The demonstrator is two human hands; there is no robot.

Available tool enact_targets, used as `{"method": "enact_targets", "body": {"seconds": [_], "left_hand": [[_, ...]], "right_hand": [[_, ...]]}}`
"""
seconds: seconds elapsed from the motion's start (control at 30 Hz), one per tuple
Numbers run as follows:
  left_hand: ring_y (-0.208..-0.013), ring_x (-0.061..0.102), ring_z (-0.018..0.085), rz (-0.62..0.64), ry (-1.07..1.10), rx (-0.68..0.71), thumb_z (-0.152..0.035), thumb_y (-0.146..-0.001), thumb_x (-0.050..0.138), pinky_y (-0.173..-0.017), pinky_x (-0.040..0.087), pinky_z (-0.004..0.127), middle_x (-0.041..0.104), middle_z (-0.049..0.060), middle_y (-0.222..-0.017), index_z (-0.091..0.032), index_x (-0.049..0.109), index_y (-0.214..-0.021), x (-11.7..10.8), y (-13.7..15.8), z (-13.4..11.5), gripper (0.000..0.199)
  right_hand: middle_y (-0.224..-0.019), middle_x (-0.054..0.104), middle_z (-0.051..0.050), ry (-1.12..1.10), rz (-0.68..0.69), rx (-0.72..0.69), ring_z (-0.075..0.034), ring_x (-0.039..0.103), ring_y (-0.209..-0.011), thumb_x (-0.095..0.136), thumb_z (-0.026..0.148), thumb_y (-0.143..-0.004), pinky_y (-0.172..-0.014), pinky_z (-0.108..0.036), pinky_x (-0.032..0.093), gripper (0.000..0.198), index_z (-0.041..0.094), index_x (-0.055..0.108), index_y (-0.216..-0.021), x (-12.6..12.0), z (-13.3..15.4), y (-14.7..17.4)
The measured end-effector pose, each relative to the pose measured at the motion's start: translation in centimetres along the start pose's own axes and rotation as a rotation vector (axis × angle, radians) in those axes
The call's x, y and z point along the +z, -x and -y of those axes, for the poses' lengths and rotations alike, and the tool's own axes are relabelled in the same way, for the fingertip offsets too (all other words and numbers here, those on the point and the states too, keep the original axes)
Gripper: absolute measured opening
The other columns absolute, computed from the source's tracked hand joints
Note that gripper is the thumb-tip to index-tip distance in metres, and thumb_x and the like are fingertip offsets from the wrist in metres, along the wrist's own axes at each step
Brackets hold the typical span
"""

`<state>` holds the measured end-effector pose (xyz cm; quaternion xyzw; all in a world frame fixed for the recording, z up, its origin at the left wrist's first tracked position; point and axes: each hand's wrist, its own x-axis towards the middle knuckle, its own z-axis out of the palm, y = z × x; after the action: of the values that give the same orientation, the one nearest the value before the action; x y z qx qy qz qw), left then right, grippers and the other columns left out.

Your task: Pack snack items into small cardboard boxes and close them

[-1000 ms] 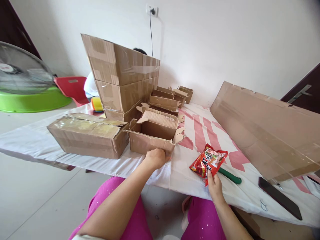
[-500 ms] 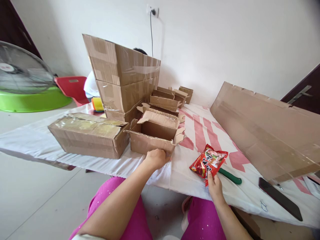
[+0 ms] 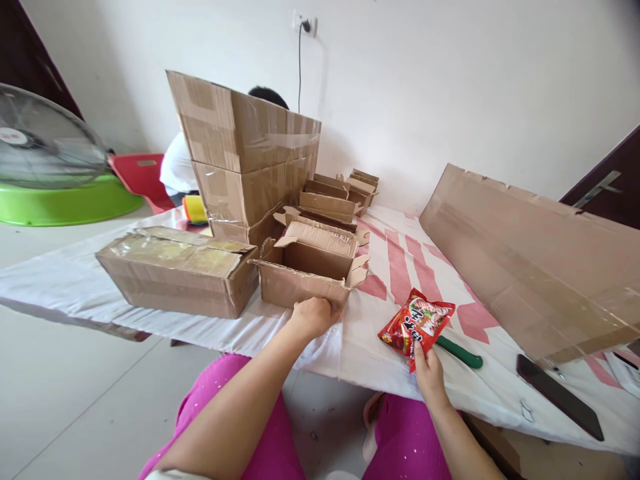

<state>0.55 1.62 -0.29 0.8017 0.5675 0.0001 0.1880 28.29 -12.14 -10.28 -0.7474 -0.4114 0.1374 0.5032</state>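
My right hand point(image 3: 431, 375) pinches the lower corner of a red instant-noodle packet point(image 3: 419, 321) between thumb and fingers. The packet lies tilted just above or on the cloth, partly over a tool with a green handle point(image 3: 461, 352); the tool's other end is hidden. My left hand point(image 3: 314, 317) is closed, its fingers curled against the lower front of an open cardboard box point(image 3: 285, 287). Whether those fingers hold anything is hidden. The box's flaps stand up and I see bare cardboard inside it.
Left of the open box sits a taped cardboard box point(image 3: 175, 273). Tall stacked cartons point(image 3: 265, 140) rise behind, partly hiding another person point(image 3: 177, 167). More open boxes point(image 3: 327, 207) line the back. A cardboard panel point(image 3: 525, 260) and a dark phone point(image 3: 560, 397) are at right.
The other person behind the cartons has shifted, with more of the head and sleeve showing. A small box at the far end has moved slightly left. My hands and the packet stay nearly still.
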Motion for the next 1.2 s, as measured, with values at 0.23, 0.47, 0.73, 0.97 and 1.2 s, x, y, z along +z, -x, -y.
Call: {"method": "enact_targets", "body": {"seconds": [0.23, 0.47, 0.73, 0.97, 1.2], "left_hand": [[-0.108, 0.064, 0.035, -0.022, 0.014, 0.006, -0.053, -0.088, 0.043, -0.091, 0.048, 0.048, 0.070, 0.019, -0.109, -0.016, 0.072, -0.105, -0.2, 0.1, 0.1, 0.050], [-0.107, 0.064, 0.035, -0.048, 0.019, -0.008, -0.048, -0.089, 0.044, -0.091, 0.047, 0.051, 0.071, 0.017, -0.109, -0.017, 0.073, -0.100, 0.0, -0.3, 0.1, 0.044], [-0.104, 0.065, 0.034, -0.095, 0.021, -0.011, -0.045, -0.084, 0.053, -0.087, 0.048, 0.046, 0.072, 0.016, -0.106, -0.017, 0.073, -0.097, 0.6, -1.3, 0.9, 0.037], [-0.101, 0.066, 0.032, -0.174, 0.012, 0.013, -0.044, -0.087, 0.050, -0.087, 0.045, 0.042, 0.073, 0.017, -0.100, -0.017, 0.076, -0.089, 0.8, -3.0, 2.2, 0.037], [-0.098, 0.066, 0.031, -0.258, 0.018, 0.002, -0.043, -0.090, 0.046, -0.093, 0.038, 0.045, 0.075, 0.014, -0.094, -0.019, 0.076, -0.087, 1.2, -4.4, 2.7, 0.039]], "right_hand": [[-0.072, 0.072, -0.011, 0.022, -0.011, -0.029, -0.029, 0.068, -0.076, 0.049, 0.070, -0.077, -0.061, -0.034, 0.051, 0.058, 0.017, 0.070, -0.087, 0.0, 0.2, 0.1], [-0.075, 0.072, -0.011, 0.063, 0.010, -0.059, -0.028, 0.068, -0.075, 0.045, 0.070, -0.080, -0.062, -0.034, 0.052, 0.060, 0.016, 0.069, -0.092, -0.1, 0.2, 0.1], [-0.074, 0.072, -0.011, 0.084, 0.002, -0.061, -0.029, 0.068, -0.076, 0.046, 0.066, -0.082, -0.063, -0.034, 0.052, 0.056, 0.016, 0.070, -0.091, 0.0, -0.2, 0.1], [-0.081, 0.074, -0.013, 0.082, 0.010, -0.076, -0.030, 0.068, -0.081, 0.045, 0.068, -0.080, -0.066, -0.035, 0.051, 0.059, 0.016, 0.070, -0.092, 0.0, -0.3, -0.1], [-0.097, 0.073, -0.017, 0.105, 0.048, -0.021, -0.032, 0.066, -0.096, 0.042, 0.069, -0.080, -0.080, -0.039, 0.050, 0.062, 0.015, 0.067, -0.098, 0.0, -0.3, -0.1]]}}
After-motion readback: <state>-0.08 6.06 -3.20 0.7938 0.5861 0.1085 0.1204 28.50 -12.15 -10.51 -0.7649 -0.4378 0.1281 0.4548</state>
